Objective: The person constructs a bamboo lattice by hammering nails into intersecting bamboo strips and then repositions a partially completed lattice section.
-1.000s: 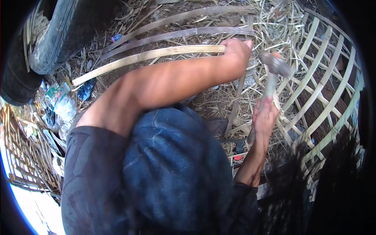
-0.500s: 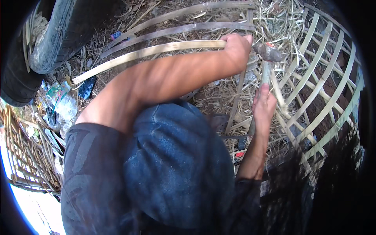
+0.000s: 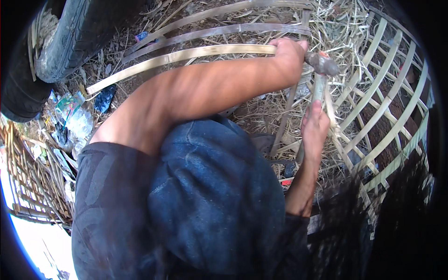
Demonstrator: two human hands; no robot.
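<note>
My left hand [image 3: 289,50] is closed around the right end of a pale bamboo strip [image 3: 186,53], which curves away to the left. Its fingertips are partly hidden behind the hand. Wrapped round the handle of a hammer [image 3: 319,84] is my right hand [image 3: 316,126], thumb lying along the handle. The hammer's rough grey head [image 3: 322,64] is just right of my left hand; whether they touch I cannot tell. Beyond the held strip, two darker bamboo strips [image 3: 224,31] run nearly parallel to it and meet a short crosspiece [image 3: 305,21].
A woven bamboo lattice [image 3: 389,105] stands at the right. Shavings [image 3: 336,28] litter the ground. A tyre [image 3: 67,39] is at upper left, above plastic scraps [image 3: 77,121] and a bundle of thin sticks [image 3: 35,177]. Dark blue cloth [image 3: 214,196] fills the lower middle.
The view has shifted slightly, so the strips and lattice appear a little further right. My left hand sits slightly further right and up; both hands keep their hold.
</note>
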